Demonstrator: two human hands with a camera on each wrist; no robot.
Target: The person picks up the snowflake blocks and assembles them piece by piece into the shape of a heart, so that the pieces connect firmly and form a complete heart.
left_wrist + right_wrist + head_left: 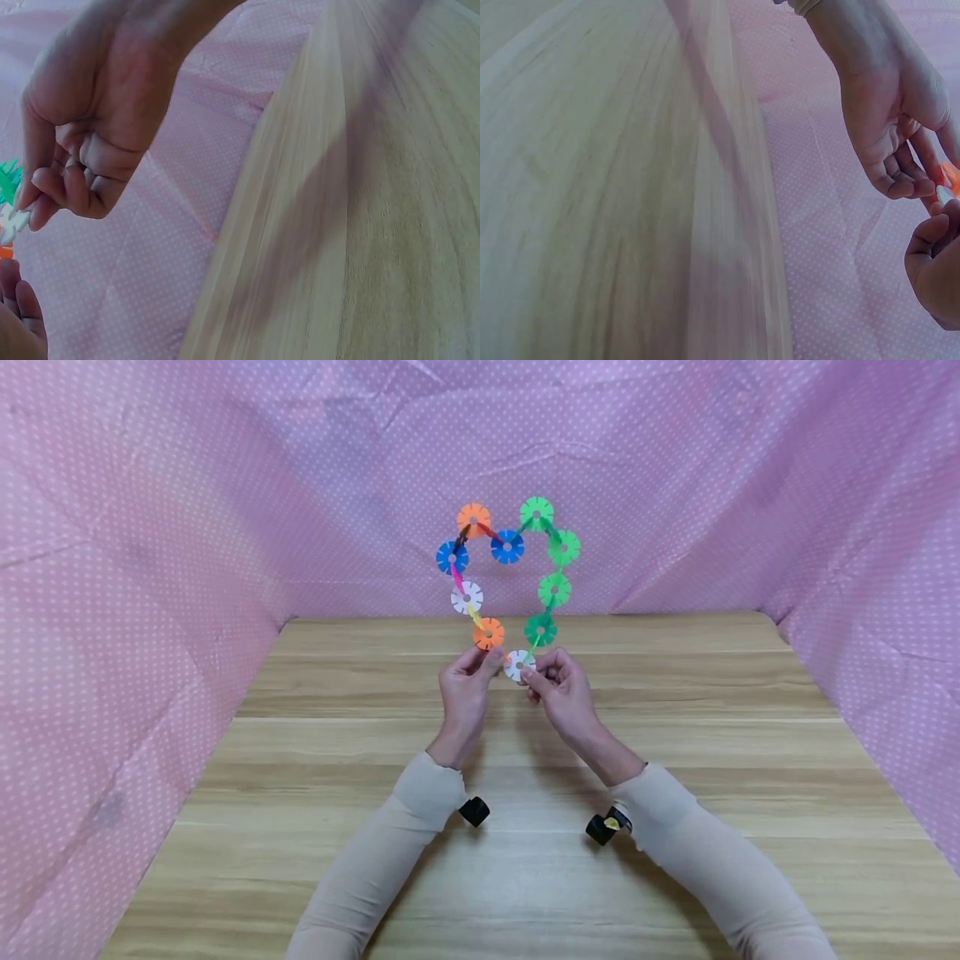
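Note:
A heart-shaped chain of notched plastic discs stands upright in the head view, raised in front of me. Down its right side the discs are green, while orange, blue and white ones make up the left. My left hand pinches the chain at the lower orange disc. At the bottom point, my right hand holds the white disc between thumb and fingers. Both wrist views catch the hands close together, with only small bits of the chain at the frame edge.
Below the hands lies a wood-grain table. Pink dotted cloth hangs behind it and on both sides. A small black camera is strapped at each wrist, by the beige sleeves.

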